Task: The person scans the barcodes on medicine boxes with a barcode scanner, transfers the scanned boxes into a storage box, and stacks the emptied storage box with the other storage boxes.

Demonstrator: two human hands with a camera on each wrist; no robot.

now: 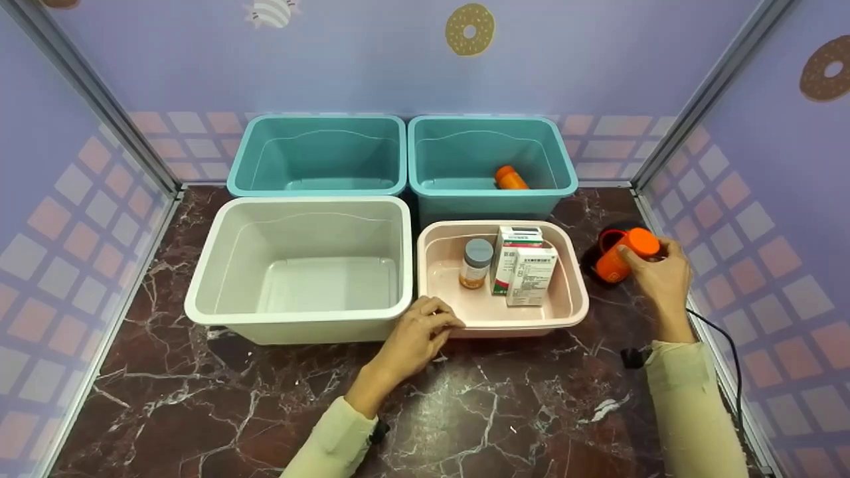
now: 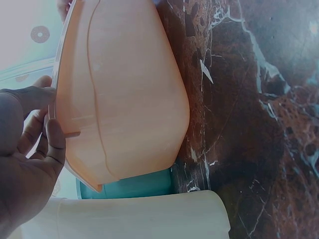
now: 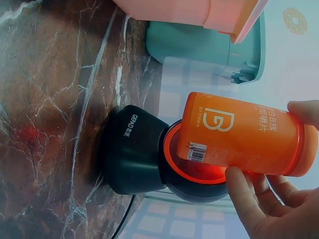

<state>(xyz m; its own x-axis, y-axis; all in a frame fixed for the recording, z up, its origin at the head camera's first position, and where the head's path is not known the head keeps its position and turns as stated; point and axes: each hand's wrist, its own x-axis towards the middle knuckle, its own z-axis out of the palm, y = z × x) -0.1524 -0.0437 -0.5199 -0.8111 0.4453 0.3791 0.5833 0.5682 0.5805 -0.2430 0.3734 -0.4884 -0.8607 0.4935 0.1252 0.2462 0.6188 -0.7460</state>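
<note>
My right hand (image 1: 666, 277) grips an orange pill bottle (image 1: 621, 259) near its cap. In the right wrist view, the bottle (image 3: 234, 132) is tilted, its barcode (image 3: 197, 152) close to the red-lit ring of a black barcode scanner (image 3: 137, 149). My left hand (image 1: 413, 338) pinches the near-left rim of a pink bin (image 1: 575, 292); in the left wrist view, the fingers (image 2: 55, 139) bend over that rim. Inside the bin, a grey-capped bottle (image 1: 476, 263) and white medicine boxes (image 1: 531, 277) stand upright.
A large white bin (image 1: 302, 318) stands left of the pink one. Behind are two teal bins, left (image 1: 317, 192) and right (image 1: 491, 192); the right one holds another orange bottle (image 1: 510, 178). A black cable (image 1: 734, 352) runs along the right wall. Panels enclose the marbled table (image 1: 219, 411).
</note>
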